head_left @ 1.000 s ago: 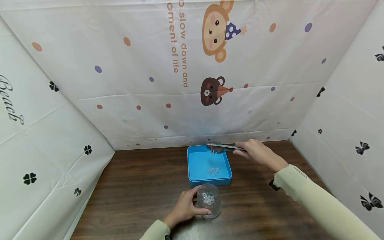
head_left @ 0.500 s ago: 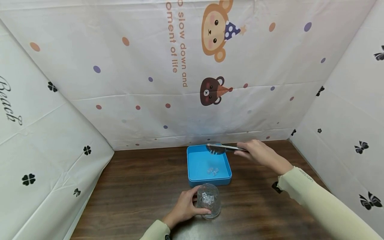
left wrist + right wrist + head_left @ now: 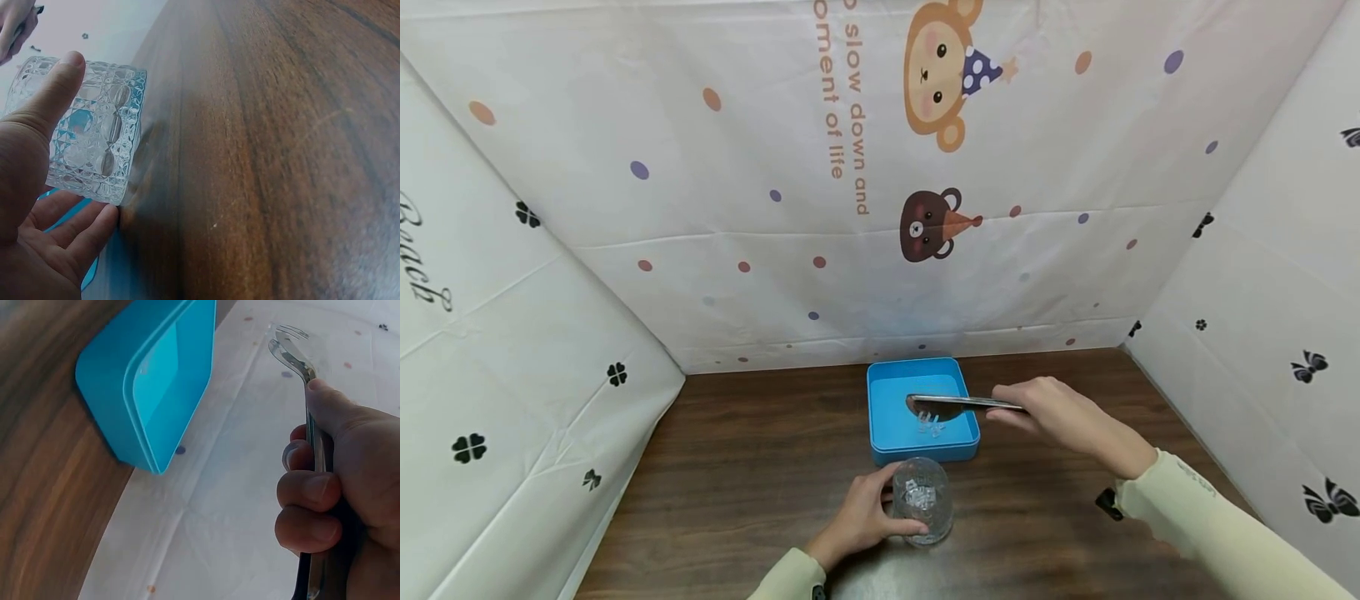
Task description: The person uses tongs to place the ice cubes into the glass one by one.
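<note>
So the tongs (image 3: 962, 402) had just moved on me. 0.5 s earlier their head end was up by the back edge of the blue tray (image 3: 890, 417), and by this point I'd brought it nearer to me, so it lined up with the clear bits (image 3: 931, 427) lying toward the tray's front. Couldn't tell if the prongs were touching them or just above, and they were too see-through to say if the tongs had caught 1.

My right hand (image 3: 1055, 417) had its fingers curled tight around the tongs' handle, thumb pushed up along it. My left hand (image 3: 862, 515) hadn't budged: thumb on 1 side of the cup (image 3: 938, 527), the other fingers around the far side. That cup stood upright on the table (image 3: 760, 475), just in front of the tray, with more clear pieces (image 3: 919, 496) in it.

My take: the tool was finally where the leftovers were, so the reaching looked mostly sorted, and getting a solid pinch on slippery-looking stuff was the fiddly part.
</note>
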